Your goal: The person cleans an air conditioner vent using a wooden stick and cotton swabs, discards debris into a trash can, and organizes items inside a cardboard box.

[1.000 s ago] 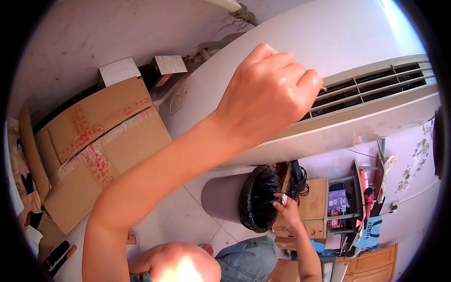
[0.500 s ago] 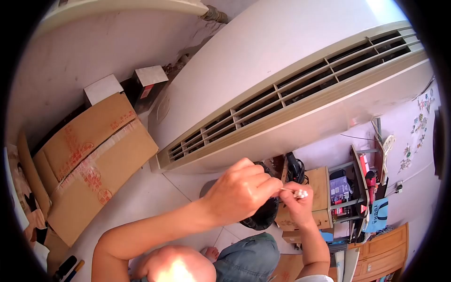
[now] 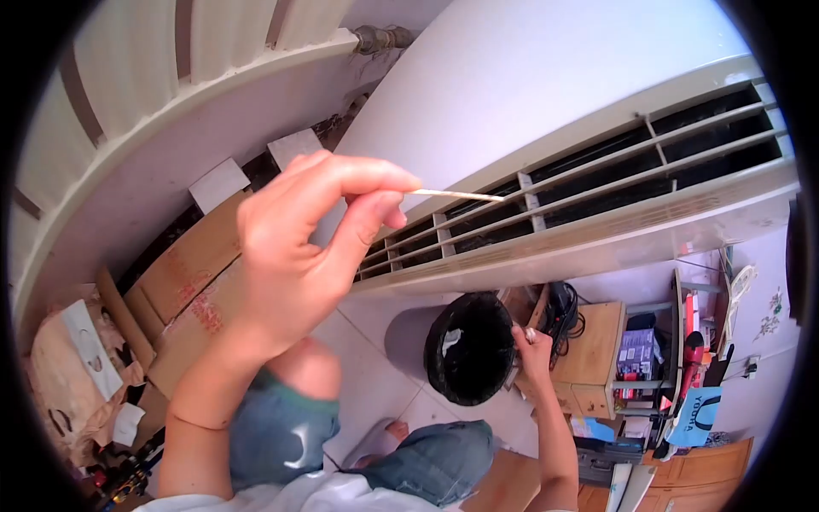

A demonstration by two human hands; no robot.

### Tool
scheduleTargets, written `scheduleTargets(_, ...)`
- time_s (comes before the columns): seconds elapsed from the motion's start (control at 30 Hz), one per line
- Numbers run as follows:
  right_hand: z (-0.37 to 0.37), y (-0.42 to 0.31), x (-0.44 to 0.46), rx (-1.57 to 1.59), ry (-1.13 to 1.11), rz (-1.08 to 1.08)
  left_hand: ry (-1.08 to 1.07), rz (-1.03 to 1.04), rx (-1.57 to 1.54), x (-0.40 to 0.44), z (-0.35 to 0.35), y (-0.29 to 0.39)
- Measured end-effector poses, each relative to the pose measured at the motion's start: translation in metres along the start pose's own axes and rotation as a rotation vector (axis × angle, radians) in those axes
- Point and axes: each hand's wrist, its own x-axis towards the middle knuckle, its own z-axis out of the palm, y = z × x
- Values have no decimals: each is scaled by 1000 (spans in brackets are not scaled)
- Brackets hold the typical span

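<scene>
My left hand (image 3: 294,239) is raised in front of the air conditioner's vent grille (image 3: 533,205). Its thumb and forefinger pinch a thin cotton swab (image 3: 456,195), whose stick points right towards the slats. Whether the tip touches a slat I cannot tell. Lower right, my right hand (image 3: 534,352) is closed beside the rim of a black-lined trash bin (image 3: 439,341). White cotton tips (image 3: 531,334) show between its fingers, mostly hidden by them. Something small and white lies inside the bin.
Cardboard boxes (image 3: 183,282) stand at left, below a white radiator (image 3: 145,77). On the right are a wooden cabinet (image 3: 589,358) with black cables (image 3: 563,316) beside it and a shelf of packages (image 3: 638,354). My knees are below.
My hands have moved apart. The left rose up and left with a swab towards the grille; the right moved slightly down beside the bin. The view shifted, showing more of the bin and radiator.
</scene>
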Motion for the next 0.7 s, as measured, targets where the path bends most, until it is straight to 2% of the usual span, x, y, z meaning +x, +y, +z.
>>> scheduleTargets(0.07,5,15,-4,-185,-165,-24,32,-33,-4,3,6,-1)
scheduleTargets(0.1,10,44,-6,-61,-253,-47,44,-52,-13,3,8,-2)
scheduleTargets(0.13,0,19,-9,-86,-204,-13,28,-47,3,4,8,-3)
scheduleTargets(0.2,-31,-54,-17,-32,48,23,10,-19,20,10,11,-7)
scheduleTargets(0.27,-51,-107,-20,127,399,-257,-14,34,-12,20,18,-12)
scheduleTargets(0.3,-63,-142,-29,184,458,-134,-14,46,-41,25,23,-12)
scheduleTargets(0.33,-70,-160,-38,172,503,-49,-12,52,-66,27,27,-10)
scheduleTargets(0.4,-67,-175,-38,376,570,-104,-19,20,-108,31,28,-4)
scheduleTargets(0.43,-57,-162,-30,204,631,-238,-35,4,-124,31,24,0)
scheduleTargets(0.57,-41,-165,-25,109,618,-189,-6,72,-196,32,30,2)
scheduleTargets(0.67,-39,-170,-23,141,623,-224,100,154,-244,46,38,18)
scheduleTargets(0.7,-40,-170,-23,159,625,-234,144,123,-290,50,42,27)
